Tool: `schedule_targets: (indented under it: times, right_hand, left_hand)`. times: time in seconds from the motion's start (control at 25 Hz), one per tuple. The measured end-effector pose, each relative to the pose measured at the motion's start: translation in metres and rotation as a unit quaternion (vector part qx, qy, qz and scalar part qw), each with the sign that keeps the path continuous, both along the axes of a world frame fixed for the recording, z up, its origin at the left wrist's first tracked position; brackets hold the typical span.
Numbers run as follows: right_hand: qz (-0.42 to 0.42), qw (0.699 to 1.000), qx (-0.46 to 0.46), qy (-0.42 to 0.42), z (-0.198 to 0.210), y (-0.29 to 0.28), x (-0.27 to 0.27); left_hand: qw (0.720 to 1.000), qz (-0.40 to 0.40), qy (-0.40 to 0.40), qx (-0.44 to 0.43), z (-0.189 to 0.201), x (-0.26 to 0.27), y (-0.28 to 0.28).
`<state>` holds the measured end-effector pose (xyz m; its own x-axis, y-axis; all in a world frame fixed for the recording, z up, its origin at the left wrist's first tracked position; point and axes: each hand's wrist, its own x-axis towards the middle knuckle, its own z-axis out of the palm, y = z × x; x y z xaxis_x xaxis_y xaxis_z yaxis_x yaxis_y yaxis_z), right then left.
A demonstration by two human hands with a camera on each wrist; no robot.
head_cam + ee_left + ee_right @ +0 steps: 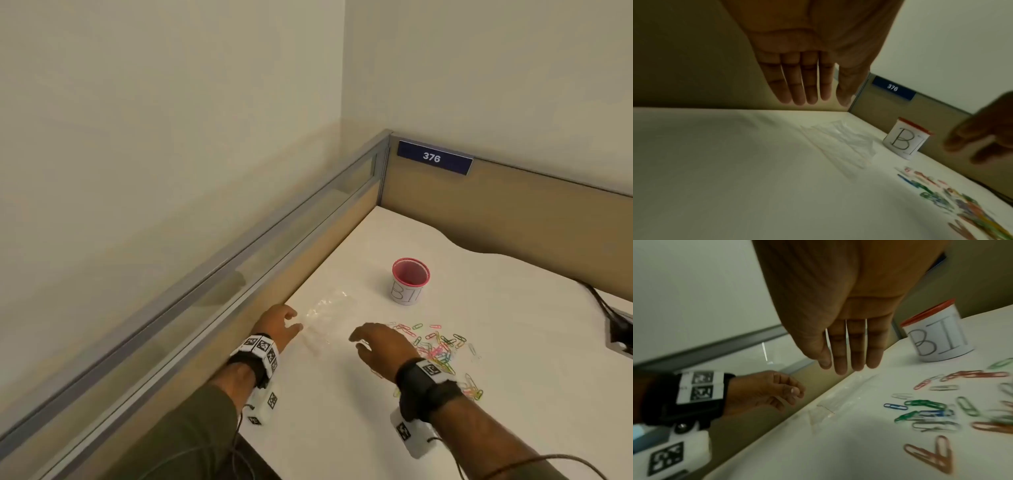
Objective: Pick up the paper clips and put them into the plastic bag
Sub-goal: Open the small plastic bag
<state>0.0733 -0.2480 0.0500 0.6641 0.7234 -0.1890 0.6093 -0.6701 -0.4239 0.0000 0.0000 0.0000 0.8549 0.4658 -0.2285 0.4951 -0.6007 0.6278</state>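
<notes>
Both our left hand [279,325] and right hand [383,346] hover released, flanking the flat plastic bag [325,317]; paper clips [436,346] lie scattered rightward.

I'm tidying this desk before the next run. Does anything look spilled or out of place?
Yes: coloured paper clips lie loose in a scattered heap on the white desk, outside the red-rimmed cup and the flat, crumpled plastic bag.

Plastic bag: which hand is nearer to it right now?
Left. The left hand is at the bag's near end, fingers about at its edge, not gripping. The right hand hovers to the bag's right, beside the paper clips.
</notes>
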Motion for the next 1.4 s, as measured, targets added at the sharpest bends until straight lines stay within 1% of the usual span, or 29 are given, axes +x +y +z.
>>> schedule_targets:
  times: [0.12,0.2,0.32,0.4,0.52,0.56,0.64,0.72,0.8,0.96,1.04,1.16,1.2,1.24,1.4]
  right_hand:
    - [0.013,0.998,-0.057,0.015,-0.02,0.044,0.011]
    - [0.012,0.995,-0.098,0.035,-0.032,0.063,0.015]
    - [-0.007,0.99,-0.131,0.054,-0.047,0.078,0.02]
    - [-0.026,0.989,-0.134,0.053,-0.051,0.086,0.023]
    - [-0.042,0.988,-0.135,0.056,-0.052,0.094,0.024]
    - [-0.048,0.988,-0.136,0.054,-0.05,0.096,0.024]
    - [-0.058,0.99,-0.127,0.033,-0.048,0.1,0.023]
    - [-0.073,0.992,-0.107,0.001,-0.043,0.102,0.021]
    - [-0.085,0.993,-0.077,-0.028,-0.037,0.104,0.019]
    - [-0.114,0.991,-0.033,-0.064,-0.02,0.102,0.018]
    - [-0.134,0.989,-0.008,-0.064,-0.012,0.093,0.018]
    - [-0.165,0.983,0.068,-0.05,-0.002,0.075,0.018]
    - [-0.167,0.981,0.09,-0.044,0.0,0.068,0.017]
    - [-0.164,0.98,0.106,-0.038,0.003,0.062,0.015]
    - [-0.139,0.981,0.132,-0.02,0.01,0.035,0.003]
  left_hand:
    - [0.994,-0.029,0.101,0.012,-0.013,0.024,0.011]
    - [0.988,-0.058,0.145,0.016,-0.019,0.04,0.014]
    - [0.984,-0.082,0.154,0.015,-0.023,0.056,0.019]
    - [0.986,-0.083,0.147,-0.001,-0.026,0.063,0.021]
    - [0.991,-0.069,0.111,-0.019,-0.025,0.065,0.021]
    - [0.993,-0.059,0.091,-0.036,-0.025,0.066,0.021]
    - [0.993,-0.03,0.044,-0.106,-0.021,0.067,0.019]
    - [0.984,-0.007,0.004,-0.179,-0.012,0.067,0.016]
    - [0.973,0.003,-0.032,-0.228,-0.001,0.066,0.012]
    - [0.956,-0.005,-0.095,-0.277,0.013,0.06,-0.003]
    - [0.945,0.011,-0.133,-0.299,0.017,0.052,-0.014]
    - [0.912,0.064,-0.171,-0.368,0.024,0.041,-0.036]
    - [0.906,0.072,-0.173,-0.379,0.028,0.036,-0.045]
    - [0.908,0.071,-0.172,-0.375,0.031,0.032,-0.054]
    - [0.928,0.067,-0.177,-0.322,0.042,0.017,-0.092]
